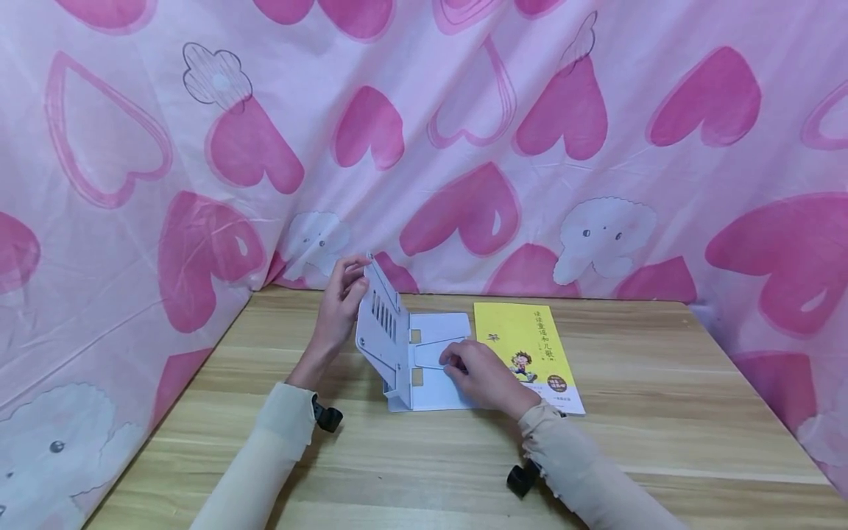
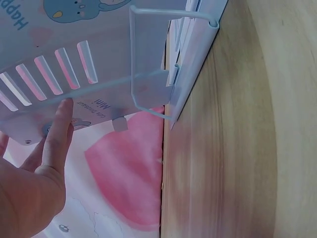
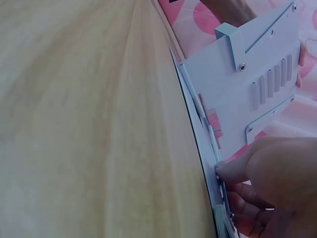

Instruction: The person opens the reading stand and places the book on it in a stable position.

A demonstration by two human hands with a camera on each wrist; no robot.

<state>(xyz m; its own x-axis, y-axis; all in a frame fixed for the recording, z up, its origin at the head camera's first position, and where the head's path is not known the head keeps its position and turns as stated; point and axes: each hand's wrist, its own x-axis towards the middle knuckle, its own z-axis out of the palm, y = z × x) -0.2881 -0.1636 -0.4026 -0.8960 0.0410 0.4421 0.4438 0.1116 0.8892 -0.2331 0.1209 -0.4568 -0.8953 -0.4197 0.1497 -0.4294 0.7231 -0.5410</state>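
A pale folding book stand [image 1: 369,340] stands on the table, its slotted panel raised and tilted over a flat base [image 1: 440,394]. My left hand [image 1: 338,302] grips the panel's upper edge; in the left wrist view one finger lies along the printed face with its cartoon and "Mini" lettering. A bent wire arm [image 2: 132,64] sticks out from that face. Low over the base, my right hand [image 1: 486,374] pinches the inner support plate [image 1: 429,355]. The right wrist view shows its thumb on the plate's edge and the fingers curled, partly hidden.
A yellow book [image 1: 523,327] with a cartoon child on its cover lies right of the stand, partly under my right hand. Behind the wooden table [image 1: 662,383] hangs a pink curtain [image 1: 424,184] with hearts, which also runs along the left and right sides.
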